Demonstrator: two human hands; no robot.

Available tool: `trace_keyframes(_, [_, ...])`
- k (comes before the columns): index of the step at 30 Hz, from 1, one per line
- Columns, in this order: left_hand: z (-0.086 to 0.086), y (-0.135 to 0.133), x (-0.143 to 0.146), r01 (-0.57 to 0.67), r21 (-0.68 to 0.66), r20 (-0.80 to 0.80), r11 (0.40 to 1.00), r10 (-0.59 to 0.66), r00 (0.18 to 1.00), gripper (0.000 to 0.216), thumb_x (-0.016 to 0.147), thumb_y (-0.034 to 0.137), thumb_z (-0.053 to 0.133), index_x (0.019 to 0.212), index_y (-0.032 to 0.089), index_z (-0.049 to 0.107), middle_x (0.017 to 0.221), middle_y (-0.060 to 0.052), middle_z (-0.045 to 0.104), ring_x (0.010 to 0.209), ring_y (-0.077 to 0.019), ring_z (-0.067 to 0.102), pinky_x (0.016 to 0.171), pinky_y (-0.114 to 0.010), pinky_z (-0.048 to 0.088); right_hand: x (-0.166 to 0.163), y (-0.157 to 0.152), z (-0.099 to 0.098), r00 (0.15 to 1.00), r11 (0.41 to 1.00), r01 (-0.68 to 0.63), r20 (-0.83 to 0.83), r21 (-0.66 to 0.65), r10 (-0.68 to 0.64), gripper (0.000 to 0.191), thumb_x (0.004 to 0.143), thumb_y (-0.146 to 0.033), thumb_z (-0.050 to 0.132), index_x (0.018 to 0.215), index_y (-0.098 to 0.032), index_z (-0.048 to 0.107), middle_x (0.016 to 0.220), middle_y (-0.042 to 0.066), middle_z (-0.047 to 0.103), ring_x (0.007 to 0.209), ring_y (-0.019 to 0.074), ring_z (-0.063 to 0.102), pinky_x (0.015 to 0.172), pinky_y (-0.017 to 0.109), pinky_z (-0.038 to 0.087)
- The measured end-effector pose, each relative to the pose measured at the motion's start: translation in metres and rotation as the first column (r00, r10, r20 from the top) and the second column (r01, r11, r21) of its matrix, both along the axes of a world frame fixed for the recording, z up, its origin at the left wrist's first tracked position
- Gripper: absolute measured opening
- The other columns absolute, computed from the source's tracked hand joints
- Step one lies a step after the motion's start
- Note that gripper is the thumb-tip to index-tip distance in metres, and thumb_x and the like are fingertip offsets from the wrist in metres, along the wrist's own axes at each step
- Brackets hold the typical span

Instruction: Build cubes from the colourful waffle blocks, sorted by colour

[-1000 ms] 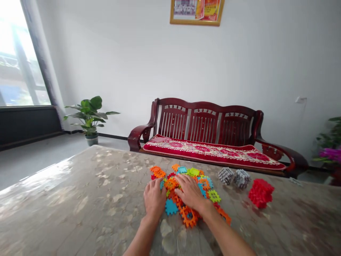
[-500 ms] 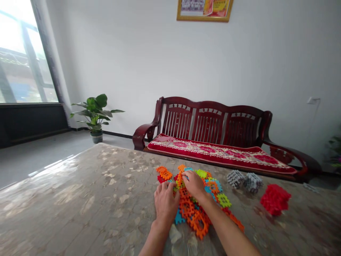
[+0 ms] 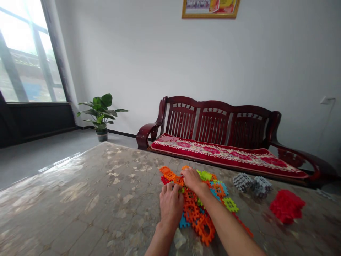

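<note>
A loose pile of interlocking plastic toy pieces point(image 3: 191, 209) in orange, blue, lime green and red lies on the table under my hands. My left hand point(image 3: 171, 201) rests palm down at the pile's left edge, its fingers slightly apart and bent over the pieces. Over the pile's far part, my right hand point(image 3: 192, 179) has its fingers curled inward next to an orange piece point(image 3: 178, 180); its fingertips are partly hidden, so what they grip is unclear. More orange pieces point(image 3: 167, 173) lie beyond my left hand. A lime green piece point(image 3: 230, 204) shows right of my right forearm.
To the right stand two grey stacks of similar pieces point(image 3: 243, 182) and a red stack point(image 3: 286, 206). The patterned cloth point(image 3: 87, 199) covers the table. Beyond it are a dark wooden bench point(image 3: 210, 122) with a red floral cover and a potted plant point(image 3: 101, 113).
The view has shifted, moving things slightly right in the picture. An orange piece that stood at my right fingertips now lies flatter between my hands, near the far left orange pieces.
</note>
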State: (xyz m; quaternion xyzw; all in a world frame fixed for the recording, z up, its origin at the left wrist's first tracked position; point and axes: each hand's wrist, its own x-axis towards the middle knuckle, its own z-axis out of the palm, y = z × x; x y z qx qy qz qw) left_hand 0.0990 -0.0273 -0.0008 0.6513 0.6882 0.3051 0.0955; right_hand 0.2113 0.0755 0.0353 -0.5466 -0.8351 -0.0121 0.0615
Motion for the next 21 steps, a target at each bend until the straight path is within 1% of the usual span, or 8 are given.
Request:
trace_keyframes(3, [0.002, 0.0, 0.0, 0.007, -0.01, -0.001, 1.0, -0.007, 1.0, 0.026, 0.085, 0.021, 0.052, 0.103, 0.026, 0.069, 0.115, -0.006, 0.063, 0.113, -0.0233, 0.049, 0.094, -0.035, 0.038, -0.002, -0.003, 0.003, 1.0, 1.0, -0.005, 0.0, 0.023, 0.005, 0.033, 0.085, -0.008, 0.048, 0.104, -0.022, 0.071, 0.107, 0.009, 0.07, 0.106, 0.0217, 0.06, 0.092, 0.031, 0.043])
trace_keyframes(7, [0.003, 0.0, -0.001, 0.013, -0.007, 0.006, 1.0, -0.013, 1.0, 0.028, 0.086, 0.022, 0.051, 0.105, 0.026, 0.069, 0.116, -0.006, 0.063, 0.114, -0.0231, 0.049, 0.094, -0.034, 0.038, 0.004, -0.016, 0.014, 0.999, 0.996, 0.02, -0.036, 0.087, -0.017, 0.035, 0.087, -0.008, 0.045, 0.109, -0.023, 0.068, 0.113, 0.009, 0.064, 0.105, 0.0201, 0.06, 0.092, 0.028, 0.043])
trace_keyframes(9, [0.002, 0.001, -0.001, 0.013, -0.002, 0.011, 1.0, -0.013, 1.0, 0.028, 0.086, 0.022, 0.051, 0.106, 0.026, 0.07, 0.116, -0.006, 0.063, 0.114, -0.0233, 0.049, 0.094, -0.034, 0.039, 0.014, -0.025, 0.02, 0.993, 0.991, 0.042, -0.111, 0.127, -0.027, 0.036, 0.086, -0.007, 0.044, 0.107, -0.024, 0.068, 0.111, 0.007, 0.063, 0.1, 0.0182, 0.061, 0.088, 0.026, 0.044])
trace_keyframes(11, [0.002, 0.001, -0.002, 0.013, 0.005, 0.014, 1.0, -0.013, 1.0, 0.027, 0.086, 0.022, 0.051, 0.105, 0.026, 0.07, 0.117, -0.006, 0.064, 0.114, -0.0235, 0.049, 0.095, -0.035, 0.038, 0.029, -0.036, 0.022, 0.969, 0.985, 0.064, -0.244, 0.163, -0.022, 0.036, 0.083, -0.006, 0.043, 0.1, -0.025, 0.068, 0.108, 0.005, 0.063, 0.098, 0.0173, 0.062, 0.086, 0.025, 0.046])
trace_keyframes(14, [0.002, 0.001, -0.002, 0.017, -0.002, 0.01, 1.0, -0.017, 1.0, 0.027, 0.086, 0.022, 0.051, 0.105, 0.026, 0.07, 0.117, -0.007, 0.064, 0.115, -0.0232, 0.049, 0.096, -0.035, 0.037, 0.06, -0.054, 0.018, 0.881, 0.976, 0.089, -0.472, 0.2, 0.016, 0.035, 0.078, -0.006, 0.04, 0.089, -0.025, 0.068, 0.104, 0.004, 0.065, 0.1, 0.0182, 0.062, 0.09, 0.028, 0.047])
trace_keyframes(17, [0.003, 0.001, -0.002, 0.02, -0.014, 0.007, 1.0, -0.02, 1.0, 0.027, 0.086, 0.023, 0.051, 0.106, 0.026, 0.07, 0.118, -0.006, 0.063, 0.115, -0.0227, 0.049, 0.096, -0.034, 0.037, 0.097, -0.072, 0.003, 0.77, 0.973, 0.135, -0.638, 0.188, 0.016, 0.031, 0.075, -0.012, 0.041, 0.083, -0.025, 0.068, 0.099, 0.004, 0.068, 0.099, 0.0207, 0.064, 0.091, 0.032, 0.049])
trace_keyframes(19, [0.004, 0.001, -0.002, 0.022, -0.017, 0.001, 1.0, -0.022, 1.0, 0.027, 0.087, 0.024, 0.05, 0.106, 0.026, 0.07, 0.119, -0.006, 0.063, 0.115, -0.0226, 0.049, 0.095, -0.033, 0.038, 0.122, -0.081, -0.011, 0.702, 0.973, 0.2, -0.709, 0.113, -0.062, 0.03, 0.073, -0.014, 0.043, 0.082, -0.025, 0.069, 0.092, 0.004, 0.071, 0.093, 0.0213, 0.067, 0.089, 0.034, 0.051])
trace_keyframes(21, [0.005, 0.0, -0.002, 0.021, -0.019, -0.008, 1.0, -0.021, 1.0, 0.028, 0.087, 0.024, 0.049, 0.106, 0.026, 0.07, 0.119, -0.006, 0.063, 0.114, -0.0227, 0.049, 0.095, -0.033, 0.038, 0.144, -0.088, -0.025, 0.614, 0.958, 0.285, -0.771, 0.015, -0.17, 0.028, 0.073, -0.018, 0.044, 0.083, -0.024, 0.07, 0.092, 0.004, 0.073, 0.091, 0.0221, 0.069, 0.087, 0.035, 0.053])
